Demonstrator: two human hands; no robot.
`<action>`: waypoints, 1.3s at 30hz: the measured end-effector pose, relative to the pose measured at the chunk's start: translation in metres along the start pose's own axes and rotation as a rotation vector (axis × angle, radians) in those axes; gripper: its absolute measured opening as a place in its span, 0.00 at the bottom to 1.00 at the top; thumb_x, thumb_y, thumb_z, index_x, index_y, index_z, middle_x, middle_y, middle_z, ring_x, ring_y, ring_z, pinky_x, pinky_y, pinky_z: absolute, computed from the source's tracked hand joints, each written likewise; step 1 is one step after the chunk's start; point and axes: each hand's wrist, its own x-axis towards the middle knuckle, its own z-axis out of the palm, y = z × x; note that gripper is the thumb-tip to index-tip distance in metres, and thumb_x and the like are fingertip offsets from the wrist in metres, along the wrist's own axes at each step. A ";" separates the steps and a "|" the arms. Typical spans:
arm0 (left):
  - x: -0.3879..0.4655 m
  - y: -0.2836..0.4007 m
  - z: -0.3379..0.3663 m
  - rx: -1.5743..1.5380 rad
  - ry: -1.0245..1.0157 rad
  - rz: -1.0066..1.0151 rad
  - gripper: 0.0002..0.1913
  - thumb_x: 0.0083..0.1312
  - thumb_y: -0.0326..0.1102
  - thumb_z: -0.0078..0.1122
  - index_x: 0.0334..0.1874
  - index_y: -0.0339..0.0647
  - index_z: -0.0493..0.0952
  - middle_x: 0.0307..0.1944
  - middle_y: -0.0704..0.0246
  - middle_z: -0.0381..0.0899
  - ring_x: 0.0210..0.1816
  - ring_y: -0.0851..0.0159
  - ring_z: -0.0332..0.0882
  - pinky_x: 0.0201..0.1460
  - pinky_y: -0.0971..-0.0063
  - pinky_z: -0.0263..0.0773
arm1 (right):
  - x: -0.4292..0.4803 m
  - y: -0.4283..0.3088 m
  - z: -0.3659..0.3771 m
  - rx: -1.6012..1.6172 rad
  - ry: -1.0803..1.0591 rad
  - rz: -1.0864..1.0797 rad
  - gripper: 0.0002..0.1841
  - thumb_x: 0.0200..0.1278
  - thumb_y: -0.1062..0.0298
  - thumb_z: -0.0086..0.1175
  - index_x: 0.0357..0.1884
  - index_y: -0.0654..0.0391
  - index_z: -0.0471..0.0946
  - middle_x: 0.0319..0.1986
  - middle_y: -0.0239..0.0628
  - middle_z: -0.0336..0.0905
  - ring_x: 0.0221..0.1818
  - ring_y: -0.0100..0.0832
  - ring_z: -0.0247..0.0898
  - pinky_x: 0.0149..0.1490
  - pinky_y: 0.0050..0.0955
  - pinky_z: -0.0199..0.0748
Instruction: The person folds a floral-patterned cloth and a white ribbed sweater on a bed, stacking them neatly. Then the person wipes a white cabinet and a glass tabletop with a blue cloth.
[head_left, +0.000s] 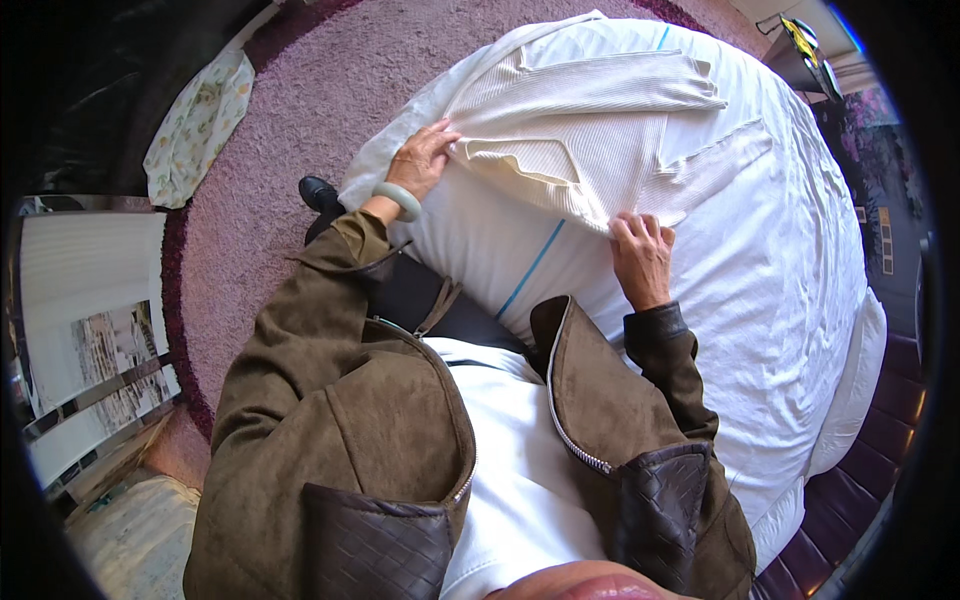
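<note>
A cream ribbed knit sweater (607, 150) lies spread across a bed with a white sheet (757, 300). Its neck opening faces me, and both sleeves stretch toward the right. My left hand (420, 157), with a pale bangle (397, 201) at the wrist, pinches the sweater's edge left of the neckline. On the other side of the neckline, my right hand (643, 251) grips the knit between thumb and curled fingers. Between the hands the fabric sags in loose folds, and part of the sweater's inside shows through the neck.
A blue stripe (531, 268) runs across the sheet. Pillows (847, 382) lie by a dark padded headboard (874, 450). Left of the bed spreads a pinkish carpet (300, 97). A patterned cloth (199, 131) hangs at its far edge, near a white cabinet (90, 300). My shoe (319, 193) rests beside the bed.
</note>
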 end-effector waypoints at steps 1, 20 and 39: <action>-0.003 0.010 0.004 0.095 0.004 0.016 0.21 0.54 0.27 0.60 0.53 0.49 0.78 0.61 0.67 0.71 0.58 0.57 0.70 0.62 0.67 0.67 | 0.008 -0.006 0.001 -0.007 0.052 -0.001 0.10 0.54 0.66 0.58 0.40 0.50 0.76 0.40 0.28 0.74 0.49 0.32 0.68 0.51 0.36 0.58; -0.031 0.087 -0.038 0.441 -0.087 0.808 0.05 0.57 0.35 0.62 0.32 0.55 0.76 0.30 0.78 0.74 0.39 0.74 0.76 0.64 0.56 0.54 | 0.019 -0.056 -0.036 0.503 -0.183 -0.184 0.14 0.42 0.83 0.52 0.32 0.53 0.69 0.27 0.37 0.67 0.34 0.40 0.72 0.37 0.34 0.72; -0.055 0.096 -0.015 -0.121 -0.457 -0.073 0.10 0.58 0.38 0.59 0.38 0.42 0.75 0.39 0.66 0.74 0.41 0.60 0.78 0.44 0.64 0.74 | 0.046 -0.023 0.001 0.999 -0.896 -0.076 0.14 0.58 0.65 0.61 0.44 0.57 0.75 0.23 0.35 0.79 0.25 0.25 0.75 0.33 0.25 0.72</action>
